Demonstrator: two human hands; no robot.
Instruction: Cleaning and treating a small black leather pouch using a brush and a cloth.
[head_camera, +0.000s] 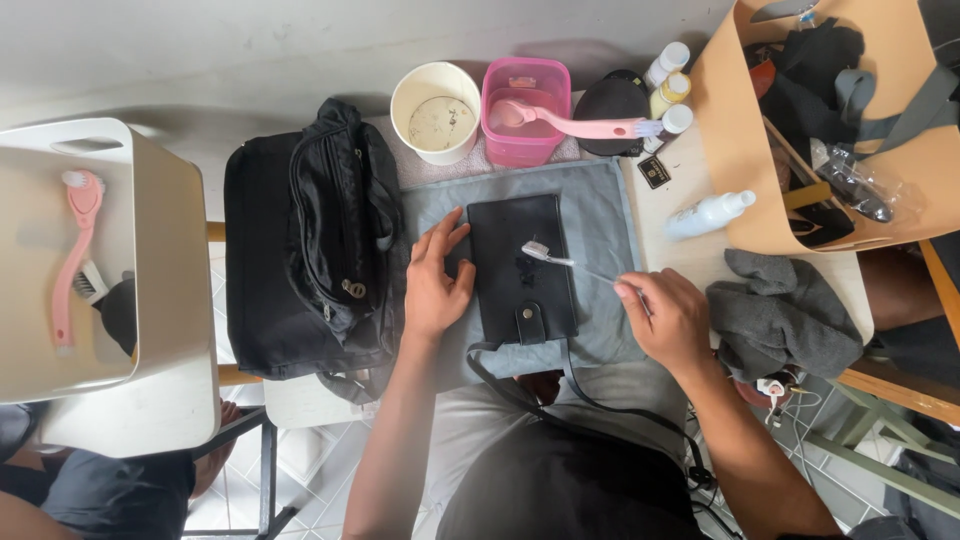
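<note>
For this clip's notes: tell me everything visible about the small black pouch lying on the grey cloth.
The black pouch is flat, rectangular, leather-looking, lying lengthwise on the grey cloth. A snap tab closes its near end, and a thin black strap trails toward the person. The left hand presses its left edge; the right hand holds a toothbrush whose head rests on its face.

There were two pink brushes (75, 255) (570, 122), one toothbrush (548, 255), four bottles (708, 213), two black bags (300, 250) (520, 268), one cup (436, 112).

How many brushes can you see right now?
3: a pink brush in the white bin at left, another pink brush across the pink tub, and a toothbrush in the right hand.
</note>
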